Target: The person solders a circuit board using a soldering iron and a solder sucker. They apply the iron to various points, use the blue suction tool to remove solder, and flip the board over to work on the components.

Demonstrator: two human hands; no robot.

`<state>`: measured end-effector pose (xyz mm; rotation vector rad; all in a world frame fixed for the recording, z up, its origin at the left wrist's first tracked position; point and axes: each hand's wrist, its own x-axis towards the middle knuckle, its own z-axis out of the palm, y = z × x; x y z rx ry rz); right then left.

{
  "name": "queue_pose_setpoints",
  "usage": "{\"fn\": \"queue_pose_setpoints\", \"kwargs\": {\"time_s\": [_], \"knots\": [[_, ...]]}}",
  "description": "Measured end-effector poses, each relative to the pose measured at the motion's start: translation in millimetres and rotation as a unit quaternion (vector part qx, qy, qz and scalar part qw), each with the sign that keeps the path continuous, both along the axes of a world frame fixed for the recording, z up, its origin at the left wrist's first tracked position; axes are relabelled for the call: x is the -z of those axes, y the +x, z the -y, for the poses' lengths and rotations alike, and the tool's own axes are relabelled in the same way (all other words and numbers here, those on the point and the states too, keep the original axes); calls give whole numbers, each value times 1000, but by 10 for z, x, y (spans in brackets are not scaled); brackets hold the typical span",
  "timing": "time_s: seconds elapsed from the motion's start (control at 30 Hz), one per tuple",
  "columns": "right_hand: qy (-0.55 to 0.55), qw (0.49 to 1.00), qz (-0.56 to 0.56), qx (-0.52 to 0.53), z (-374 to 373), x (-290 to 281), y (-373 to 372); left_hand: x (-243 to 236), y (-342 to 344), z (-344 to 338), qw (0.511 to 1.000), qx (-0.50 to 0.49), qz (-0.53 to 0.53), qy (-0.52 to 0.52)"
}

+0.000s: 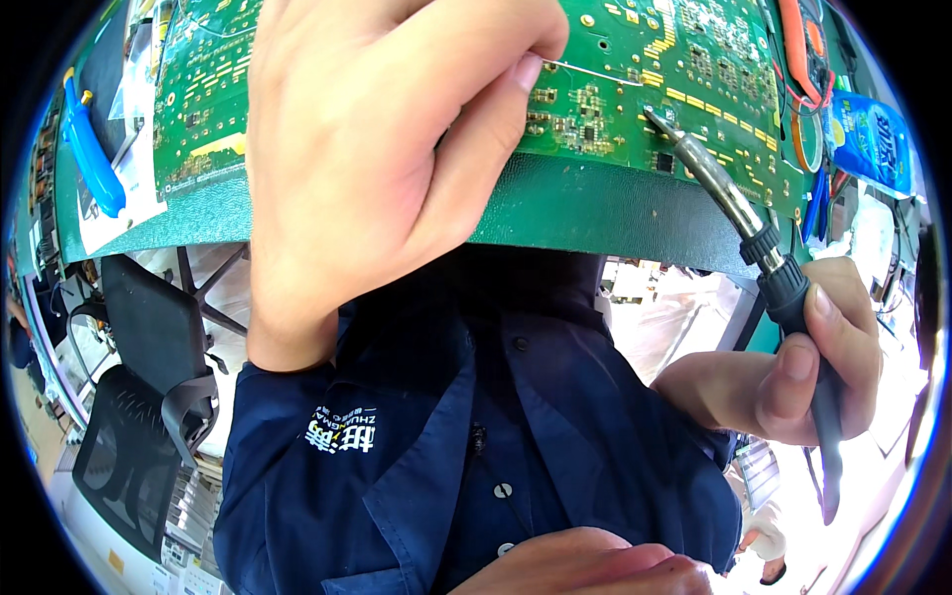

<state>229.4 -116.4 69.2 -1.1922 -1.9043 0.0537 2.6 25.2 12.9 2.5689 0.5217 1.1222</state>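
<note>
My left hand (382, 149) is closed above the green circuit board (203, 109), with a thin silvery solder wire (595, 73) pinched between thumb and forefinger. The wire stretches right, its free end by a gold pad. My right hand (785, 392), to the right of the board's near edge, grips a soldering iron (719, 188) by its black handle. The iron slants up and left, its dark tip just below the wire's end. Whether the tip touches the board I cannot tell. Part of the board lies hidden behind my left hand.
A green work surface (575, 208) borders the board's near side. At left lies a blue-handled tool (91, 159). Red-handled pliers (796, 40) and a blue packet (873, 144) lie at right. A black chair (149, 436) stands below on the left.
</note>
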Motion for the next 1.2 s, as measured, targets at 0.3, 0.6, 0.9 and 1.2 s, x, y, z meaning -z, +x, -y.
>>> {"fn": "queue_pose_setpoints", "kwargs": {"time_s": [0.3,0.6,0.9,1.2], "knots": [[-16,999,12,26,38,-26,-82,14,-25,14,1000,4,3,1],[-124,991,56,-17,109,-196,-69,9,-28,-11,1000,4,2,1],[-37,998,17,41,78,-74,-145,11,-10,-6,1000,10,-2,-2],[-34,998,-1,60,79,-43,-186,9,2,30,1000,14,-12,-5]]}}
